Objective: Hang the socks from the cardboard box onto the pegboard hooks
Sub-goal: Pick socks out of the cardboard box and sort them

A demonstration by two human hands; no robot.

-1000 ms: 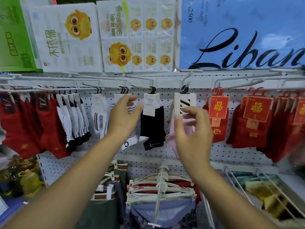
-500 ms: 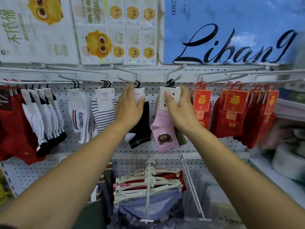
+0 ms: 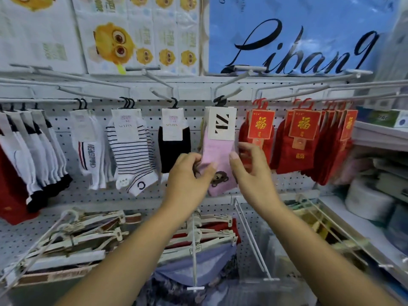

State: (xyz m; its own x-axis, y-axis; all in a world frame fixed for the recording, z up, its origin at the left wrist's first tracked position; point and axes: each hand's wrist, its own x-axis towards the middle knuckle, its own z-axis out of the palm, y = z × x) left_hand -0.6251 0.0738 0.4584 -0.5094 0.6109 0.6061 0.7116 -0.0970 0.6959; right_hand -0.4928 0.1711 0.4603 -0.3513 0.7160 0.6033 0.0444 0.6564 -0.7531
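A pair of pink socks (image 3: 217, 151) with a bear print and a white card label hangs from a black hanger on a pegboard hook (image 3: 229, 93) at the centre. My left hand (image 3: 189, 175) pinches the socks' lower left edge, thumb in front. To the right, my right hand (image 3: 251, 168) has its fingers apart, and its thumb tip touches the socks' right edge. The white pegboard (image 3: 143, 195) spans the view behind them. The cardboard box is out of view.
Black socks (image 3: 174, 153), striped socks (image 3: 132, 151) and white socks (image 3: 90, 151) hang to the left, red socks (image 3: 298, 146) to the right. Underwear on plastic hangers (image 3: 198, 244) sits below, beside a wire divider (image 3: 251, 239). A shelf with paper rolls (image 3: 364, 199) juts out at right.
Both hands have come down from the hook and label to the pink socks' lower part. My left hand left the black socks and now holds the pink ones. The view moved closer.
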